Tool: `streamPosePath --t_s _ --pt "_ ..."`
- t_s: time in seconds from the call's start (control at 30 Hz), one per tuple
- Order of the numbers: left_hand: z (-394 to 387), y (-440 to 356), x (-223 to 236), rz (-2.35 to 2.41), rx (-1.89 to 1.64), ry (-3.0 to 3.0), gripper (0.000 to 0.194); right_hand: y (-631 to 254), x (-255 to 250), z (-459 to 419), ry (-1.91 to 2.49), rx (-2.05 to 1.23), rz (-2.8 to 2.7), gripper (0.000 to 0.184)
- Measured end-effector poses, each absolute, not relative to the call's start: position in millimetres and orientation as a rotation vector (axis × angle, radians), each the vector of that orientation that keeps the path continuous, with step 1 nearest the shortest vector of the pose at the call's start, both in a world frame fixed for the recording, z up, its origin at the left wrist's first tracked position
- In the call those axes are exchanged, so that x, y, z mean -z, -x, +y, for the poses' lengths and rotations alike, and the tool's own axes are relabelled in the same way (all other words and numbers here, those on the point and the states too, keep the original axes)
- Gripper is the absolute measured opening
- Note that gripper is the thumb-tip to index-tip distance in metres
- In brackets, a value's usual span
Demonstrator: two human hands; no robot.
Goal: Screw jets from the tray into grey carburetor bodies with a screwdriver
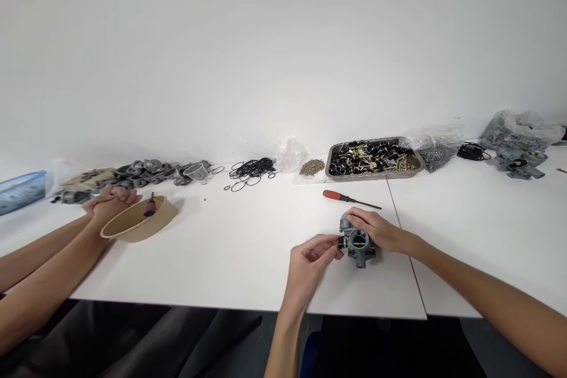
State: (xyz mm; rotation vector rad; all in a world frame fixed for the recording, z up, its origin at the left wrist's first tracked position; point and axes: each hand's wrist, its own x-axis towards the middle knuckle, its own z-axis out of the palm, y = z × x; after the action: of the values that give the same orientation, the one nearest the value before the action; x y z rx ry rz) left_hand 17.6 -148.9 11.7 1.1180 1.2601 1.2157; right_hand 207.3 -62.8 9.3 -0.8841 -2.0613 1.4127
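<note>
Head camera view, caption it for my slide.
Left hand and right hand on a grey carburetor, red-handled screwdriver lying just beyond.

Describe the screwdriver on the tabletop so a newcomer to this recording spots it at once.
On the white table, find the metal tray of small parts near the wall. Just in front of its left half lies a slim screwdriver, red handle leftward. Its red-handled lookalike sits in the beige bowl; this one lies flat on the table.

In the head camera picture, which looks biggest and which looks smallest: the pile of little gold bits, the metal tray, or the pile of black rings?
1. Metal tray
2. Pile of black rings
3. Pile of little gold bits
</note>
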Motion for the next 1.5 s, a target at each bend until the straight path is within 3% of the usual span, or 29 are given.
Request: streamPosePath --t_s 0.6,0.9,1.07,1.3,1.5 --pt "-152.5 -23.1 4.2 1.248 -1.512 -1.36 0.012 -206.8 -12.5 -64.2 0.906 -1.395 -2.071 0.038" --pt "-152.4 -20.4 -2.3 1.355 -1.306 -1.178 0.024 -207.0 -14.2 -64.3 0.908 -1.401 -2.081 0.037" --pt "-147.5 -21.7 -3.5 1.366 -1.347 -1.038 0.022 -206.9 -12.9 -64.0 0.909 -1.405 -2.083 0.039" --pt "-145.7 -16.4 -1.0 1.208 -1.379 -0.921 0.032 -207.8 -11.1 -64.0 0.921 -1.381 -2.105 0.04" --pt "-146.5 -22.3 -4.5 1.322 -1.341 -0.986 0.021 -207.7 -13.6 -64.6 0.905 -1.398 -2.087 0.038"
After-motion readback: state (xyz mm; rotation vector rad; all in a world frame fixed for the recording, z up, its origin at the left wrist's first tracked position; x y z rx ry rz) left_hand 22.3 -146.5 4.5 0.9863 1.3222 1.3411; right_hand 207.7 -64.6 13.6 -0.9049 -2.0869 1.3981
